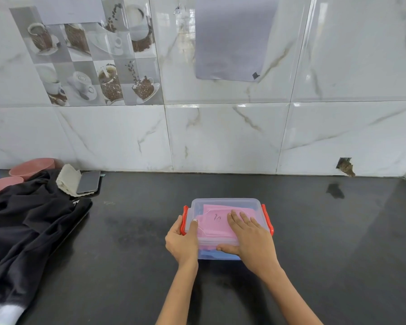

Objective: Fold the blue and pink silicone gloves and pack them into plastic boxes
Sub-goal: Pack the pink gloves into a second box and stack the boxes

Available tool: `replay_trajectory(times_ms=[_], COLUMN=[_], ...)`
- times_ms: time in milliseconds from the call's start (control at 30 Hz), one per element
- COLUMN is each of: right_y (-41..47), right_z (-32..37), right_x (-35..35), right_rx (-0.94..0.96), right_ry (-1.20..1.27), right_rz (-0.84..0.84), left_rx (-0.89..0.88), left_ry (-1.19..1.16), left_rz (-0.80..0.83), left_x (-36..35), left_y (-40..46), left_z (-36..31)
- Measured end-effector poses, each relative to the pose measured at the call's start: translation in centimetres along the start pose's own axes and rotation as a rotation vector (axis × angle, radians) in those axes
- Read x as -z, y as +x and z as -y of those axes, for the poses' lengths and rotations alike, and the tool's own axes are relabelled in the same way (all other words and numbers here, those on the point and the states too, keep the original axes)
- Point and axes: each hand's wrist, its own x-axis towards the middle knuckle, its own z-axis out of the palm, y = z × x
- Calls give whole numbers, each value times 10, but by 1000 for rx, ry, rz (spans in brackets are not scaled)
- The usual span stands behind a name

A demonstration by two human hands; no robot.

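A clear plastic box (223, 204) with red side clips sits on the dark counter in front of me, its transparent lid on top. Through the lid shows a folded pink glove (215, 222); a blue glove (217, 254) shows through the near wall beneath it. My left hand (182, 242) grips the box's left side at the red clip (184, 221), thumb on the lid. My right hand (250, 235) lies flat on the lid's right half, fingers spread, thumb against the front edge.
A black garment (31, 231) is heaped at the left. A phone (88, 182) leans on a pale cloth (67, 180) near the wall, beside pink bowls (32, 166). The tiled wall runs along the back of the black countertop (326, 231).
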Motion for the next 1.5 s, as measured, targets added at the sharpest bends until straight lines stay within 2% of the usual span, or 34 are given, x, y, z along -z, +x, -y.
replay_trajectory(times_ms=[333,467,500,567,667,733,800,900,1000,1100,1367,1500], right_y=[1,-3,-4,-7,-6,0,7,12,12,11,18,18], right_z=[-1,-1,-1,-4,-16,-28,-41,-49,-47,-45,-47,-49], right_x=[-3,4,7,12,11,4,-5,-16,-26,-31,-48,-55], right_rx=[-2,17,20,-45,-296,-435,-538,-589,-577,-558,-548,-550], right_ry=[0,50,155,514,1220,1479,1659,1938,1950,1923,1861,1832], right_rz=[-10,-37,-70,-200,-453,-542,-495,-287,-220,-226,-275,-238], left_rx=[-88,-176,-196,-203,-152,-86,23,238,320,325,221,173], left_ry=[34,142,151,87,-52,-109,-183,-330,-397,-385,-367,-329], left_rz=[15,57,75,118,130,160,251,448,553,565,592,617], left_x=[-3,-1,0,3,5,4,0,-2,-2,-3,-5,-3], left_y=[-2,-3,-2,3,16,26,36,40,37,36,39,40], left_z=[2,1,0,-1,-7,-8,-6,2,18,31,44,50])
